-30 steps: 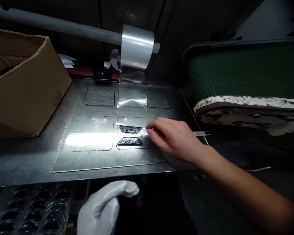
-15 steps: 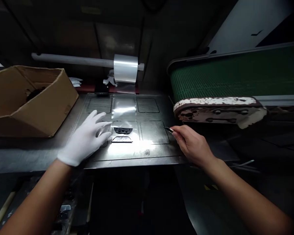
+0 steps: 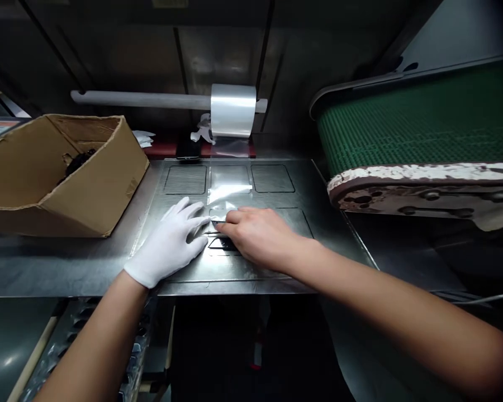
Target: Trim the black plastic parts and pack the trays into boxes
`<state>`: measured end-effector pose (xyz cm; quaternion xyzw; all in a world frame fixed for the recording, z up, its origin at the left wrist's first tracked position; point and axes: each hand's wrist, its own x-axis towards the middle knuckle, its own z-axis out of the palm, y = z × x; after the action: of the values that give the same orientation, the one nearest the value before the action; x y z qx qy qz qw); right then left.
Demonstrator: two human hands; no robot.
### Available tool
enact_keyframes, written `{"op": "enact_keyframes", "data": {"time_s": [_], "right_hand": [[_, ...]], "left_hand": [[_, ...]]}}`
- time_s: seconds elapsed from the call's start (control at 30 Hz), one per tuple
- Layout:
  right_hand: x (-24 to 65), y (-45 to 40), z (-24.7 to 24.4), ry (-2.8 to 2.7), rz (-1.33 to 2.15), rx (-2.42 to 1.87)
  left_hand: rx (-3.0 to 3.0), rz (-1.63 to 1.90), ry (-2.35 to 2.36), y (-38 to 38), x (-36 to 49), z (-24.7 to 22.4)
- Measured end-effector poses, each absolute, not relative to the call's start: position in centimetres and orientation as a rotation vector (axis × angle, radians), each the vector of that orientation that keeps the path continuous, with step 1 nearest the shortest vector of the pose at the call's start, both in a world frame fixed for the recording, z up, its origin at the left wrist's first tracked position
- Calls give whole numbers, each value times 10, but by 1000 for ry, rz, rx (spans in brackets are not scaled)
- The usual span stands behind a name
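My left hand [image 3: 170, 243] wears a white glove and lies on the metal work plate [image 3: 251, 276], its fingers apart and their tips at the left edge of a clear film strip [image 3: 230, 177]. My bare right hand [image 3: 262, 234] is closed on a small knife [image 3: 214, 223], mostly hidden by the fingers. Its dark tip is at the film, close to my left fingertips. Just below lies a dark trapezoid part [image 3: 221, 244], partly covered by my right hand. The other dark part is hidden under the hand.
The film roll [image 3: 233, 110] hangs on a pale rod behind the plate. An open cardboard box [image 3: 96, 190] with dark items stands on the left. A green conveyor belt [image 3: 419, 123] juts in at the right. Trays of parts [image 3: 77, 335] sit below the bench.
My right hand has moved left with the knife, from the plate's right side to the film beside my left hand. My left hand stays on the plate; the view has shifted slightly left.
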<state>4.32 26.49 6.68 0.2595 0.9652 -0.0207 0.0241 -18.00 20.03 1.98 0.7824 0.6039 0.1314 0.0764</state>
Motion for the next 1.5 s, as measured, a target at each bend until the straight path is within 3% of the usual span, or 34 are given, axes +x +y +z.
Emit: {"op": "enact_keyframes", "data": {"time_s": [0.37,0.47,0.63,0.73,0.83,0.93,1.03,1.13,1.23,1.33,1.5], "right_hand": [[242,258,37,3051,147,1206],[248,256,15,3090,132,1420],[219,257,-3,3247,75,1631],[212,235,-2,3390,-17,1765],[209,188,-8,3539,-373,1925],[191,133,-21,3397,-1262,1970],[152,90,-31,2608,-2431,1718],[106,67,-33,1772,-3057,1280],[78,59,-33,1440,-3146,1196],[71,61,-34,1373,-3019,1318],[66,71,-52,1491,-2719,1298]], "left_hand": [[2351,625,1716,198,-178,28],[2429,722,1635,192,-163,38],[2790,284,1530,192,-121,45],[2809,279,1649,192,-110,40],[2683,610,1667,174,-111,31],[2390,1211,1669,130,-106,19],[1976,1631,1662,80,-89,3],[1841,1704,1710,43,-72,-16],[1838,1614,1883,18,-67,-35],[1351,1544,2022,-5,-75,-48],[647,1311,1806,-28,-89,-63]]}}
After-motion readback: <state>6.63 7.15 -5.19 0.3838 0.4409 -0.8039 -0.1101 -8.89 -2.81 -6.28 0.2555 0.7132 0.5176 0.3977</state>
